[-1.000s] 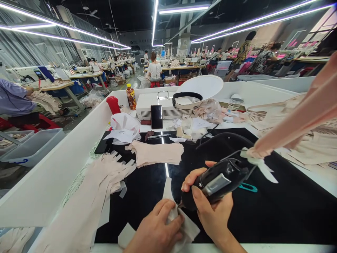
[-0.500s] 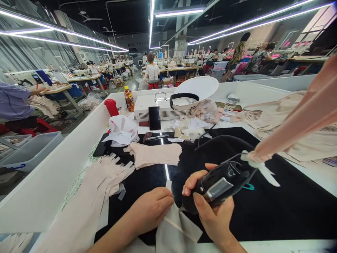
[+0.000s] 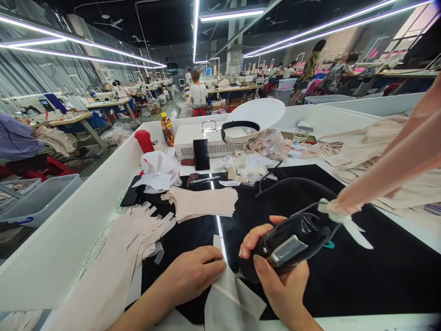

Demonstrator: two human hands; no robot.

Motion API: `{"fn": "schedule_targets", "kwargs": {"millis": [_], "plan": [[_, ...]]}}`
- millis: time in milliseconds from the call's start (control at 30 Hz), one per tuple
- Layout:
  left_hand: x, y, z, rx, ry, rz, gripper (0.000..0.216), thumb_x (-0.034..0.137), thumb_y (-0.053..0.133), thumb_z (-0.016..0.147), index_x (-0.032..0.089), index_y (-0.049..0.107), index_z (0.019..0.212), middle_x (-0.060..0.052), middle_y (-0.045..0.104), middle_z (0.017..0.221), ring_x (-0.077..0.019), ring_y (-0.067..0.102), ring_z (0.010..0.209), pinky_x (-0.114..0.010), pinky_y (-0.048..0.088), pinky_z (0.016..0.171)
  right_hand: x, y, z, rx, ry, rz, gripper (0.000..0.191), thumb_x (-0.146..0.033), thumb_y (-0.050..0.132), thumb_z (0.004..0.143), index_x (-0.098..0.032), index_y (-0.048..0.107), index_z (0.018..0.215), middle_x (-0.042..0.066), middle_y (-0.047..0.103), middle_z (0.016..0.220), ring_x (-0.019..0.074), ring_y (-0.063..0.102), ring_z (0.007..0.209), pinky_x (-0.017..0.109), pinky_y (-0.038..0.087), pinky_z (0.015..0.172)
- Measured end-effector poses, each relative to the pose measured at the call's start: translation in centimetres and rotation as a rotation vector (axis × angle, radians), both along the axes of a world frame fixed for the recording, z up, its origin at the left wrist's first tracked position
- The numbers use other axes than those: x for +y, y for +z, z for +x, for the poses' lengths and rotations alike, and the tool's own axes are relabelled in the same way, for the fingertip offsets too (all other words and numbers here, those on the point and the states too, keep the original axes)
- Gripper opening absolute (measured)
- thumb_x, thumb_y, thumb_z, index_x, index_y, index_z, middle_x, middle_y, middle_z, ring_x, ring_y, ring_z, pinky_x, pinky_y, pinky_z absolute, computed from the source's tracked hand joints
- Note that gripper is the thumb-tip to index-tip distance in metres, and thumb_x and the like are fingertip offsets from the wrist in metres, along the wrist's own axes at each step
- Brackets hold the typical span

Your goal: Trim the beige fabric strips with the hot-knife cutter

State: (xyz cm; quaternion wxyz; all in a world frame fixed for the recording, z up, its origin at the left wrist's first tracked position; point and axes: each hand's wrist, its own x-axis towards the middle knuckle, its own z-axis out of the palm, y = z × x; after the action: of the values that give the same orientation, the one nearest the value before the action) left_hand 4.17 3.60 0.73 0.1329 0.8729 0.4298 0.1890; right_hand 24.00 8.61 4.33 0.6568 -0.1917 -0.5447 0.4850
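Note:
My right hand wraps round a black corded handheld power tool, thumb along its near side. The tool's small pointed tip is low and to the left, at the edge of a pale grey-beige fabric piece. I cannot tell whether the tip touches it. My left hand is closed, fingers together, on the upper part of that fabric, whose narrow end pokes out beyond the fingertips. The fabric lies on a glossy black work surface. A twisted pink cloth is tied to the tool's rear with a white strip.
Beige fabric strips are heaped at left, and a stack of cut pieces lies ahead. Behind stand a phone, a white metal box and a drink bottle. More fabric covers the right side. A teal safety pin lies behind the tool.
My left hand has shifted slightly left, and the fabric's narrow end has moved left with it. The tool stays nearly in place. The co-worker at far left has drawn an arm back.

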Motion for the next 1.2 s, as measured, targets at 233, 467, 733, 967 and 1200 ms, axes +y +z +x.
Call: {"fn": "schedule_targets", "kwargs": {"millis": [233,467,733,967,1200], "plan": [[-0.6,0.5,-0.2,0.107,-0.05,0.044,0.026,0.036,0.051,0.109,0.023,0.062,0.128,-0.011,0.061,0.129,-0.0241,0.066,0.117,-0.033,0.059,0.097,0.0,-0.3,0.3,-0.029,0.032,-0.003,0.047,-0.022,0.07,0.097,-0.03,0.046,0.136,-0.001,0.065,0.088,0.0153,0.066,0.068,0.032,0.058,0.065],[-1.1,0.9,0.0,0.149,-0.034,0.084,0.033,0.048,0.058,0.105,0.027,0.063,0.131,-0.01,0.059,0.13,-0.0253,0.066,0.114,-0.033,0.06,0.092,-0.1,-0.5,0.4,-0.011,0.025,-0.043,0.046,-0.02,0.072,0.095,-0.03,0.049,0.134,-0.001,0.066,0.087,0.0161,0.065,0.068,0.032,0.058,0.065],[-1.2,0.8,-0.1,0.233,-0.043,0.064,0.042,0.042,0.072,0.098,0.029,0.06,0.136,-0.011,0.054,0.136,-0.0273,0.064,0.118,-0.037,0.059,0.095,-0.1,-0.6,0.0,0.019,0.011,-0.022,0.047,-0.019,0.072,0.095,-0.03,0.05,0.135,-0.001,0.066,0.087,0.0146,0.066,0.068,0.03,0.059,0.066],[-1.4,1.2,0.1,0.179,-0.034,0.022,0.044,0.038,0.072,0.099,0.029,0.058,0.14,-0.011,0.054,0.139,-0.0269,0.062,0.121,-0.037,0.059,0.096,-0.3,0.0,-0.4,0.044,0.012,-0.038,0.046,-0.016,0.073,0.092,-0.03,0.053,0.131,-0.002,0.067,0.086,0.013,0.066,0.067,0.026,0.06,0.063],[-1.3,1.0,-0.3,0.185,-0.059,-0.011,0.041,0.038,0.064,0.103,0.027,0.056,0.142,-0.013,0.049,0.15,-0.028,0.056,0.132,-0.039,0.056,0.106,0.0,0.4,-0.8,0.071,0.02,-0.047,0.047,-0.013,0.073,0.091,-0.033,0.054,0.13,-0.003,0.067,0.087,0.012,0.065,0.067,0.024,0.06,0.062]]}}
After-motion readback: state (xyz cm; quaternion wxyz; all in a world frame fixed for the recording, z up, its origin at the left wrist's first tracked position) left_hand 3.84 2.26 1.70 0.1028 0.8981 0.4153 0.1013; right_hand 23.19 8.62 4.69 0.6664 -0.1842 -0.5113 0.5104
